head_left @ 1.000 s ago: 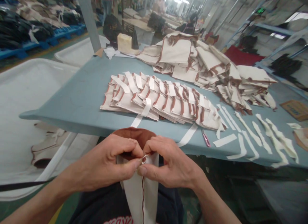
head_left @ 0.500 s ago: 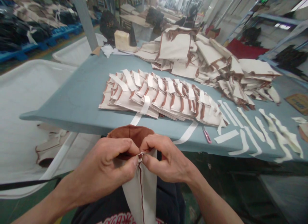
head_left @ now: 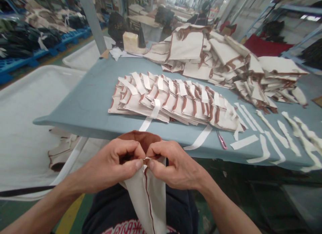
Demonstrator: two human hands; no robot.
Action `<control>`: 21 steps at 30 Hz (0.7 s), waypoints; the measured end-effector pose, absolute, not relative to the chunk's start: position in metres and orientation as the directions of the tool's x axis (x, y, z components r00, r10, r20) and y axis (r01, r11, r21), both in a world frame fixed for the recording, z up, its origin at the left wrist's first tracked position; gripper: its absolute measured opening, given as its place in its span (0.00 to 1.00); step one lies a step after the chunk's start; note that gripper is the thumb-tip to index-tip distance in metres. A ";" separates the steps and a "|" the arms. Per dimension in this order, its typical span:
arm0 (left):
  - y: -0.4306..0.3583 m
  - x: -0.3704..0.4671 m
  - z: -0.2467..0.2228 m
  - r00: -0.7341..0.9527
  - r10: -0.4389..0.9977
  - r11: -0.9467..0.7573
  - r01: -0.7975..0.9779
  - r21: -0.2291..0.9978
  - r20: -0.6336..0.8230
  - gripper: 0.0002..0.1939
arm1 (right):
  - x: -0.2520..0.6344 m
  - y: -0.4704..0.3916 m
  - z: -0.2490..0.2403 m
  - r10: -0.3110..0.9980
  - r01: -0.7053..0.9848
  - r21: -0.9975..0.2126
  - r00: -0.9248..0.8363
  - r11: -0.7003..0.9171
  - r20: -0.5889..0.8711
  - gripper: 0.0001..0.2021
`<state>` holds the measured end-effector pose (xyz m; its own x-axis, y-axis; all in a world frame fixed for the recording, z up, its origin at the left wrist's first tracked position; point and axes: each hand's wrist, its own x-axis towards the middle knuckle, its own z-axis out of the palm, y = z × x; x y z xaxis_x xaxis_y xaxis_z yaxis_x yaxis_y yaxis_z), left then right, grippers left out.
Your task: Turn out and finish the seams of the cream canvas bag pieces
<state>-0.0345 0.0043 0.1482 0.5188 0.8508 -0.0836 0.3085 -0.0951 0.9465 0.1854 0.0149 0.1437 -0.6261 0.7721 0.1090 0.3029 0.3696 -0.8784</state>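
Note:
A cream fabric piece with a brown inner side and a dark brown seam hangs over my lap, its open rim upward. My left hand pinches the rim at the top of the seam between thumb and forefinger. Right beside it, my right hand grips the same rim the same way, the thumbs nearly touching. Beyond my hands, a row of overlapping cream pieces with brown edges lies on the blue-grey table, white strips on and near them.
A large heap of cream pieces covers the table's back. A pink cutter lies near the front edge, with several loose strips to its right. White bins stand at left, by a metal post.
My hands keep their pinch on the rim. The left hand has turned slightly and its thumb lies flatter. The whole view has shifted a little, so the table appears further right.

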 end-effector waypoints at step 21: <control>0.011 -0.040 0.161 0.563 0.808 -0.179 0.513 0.839 -0.172 0.08 | 0.192 0.017 0.137 0.752 0.335 -0.814 -0.635 0.474 0.177 0.09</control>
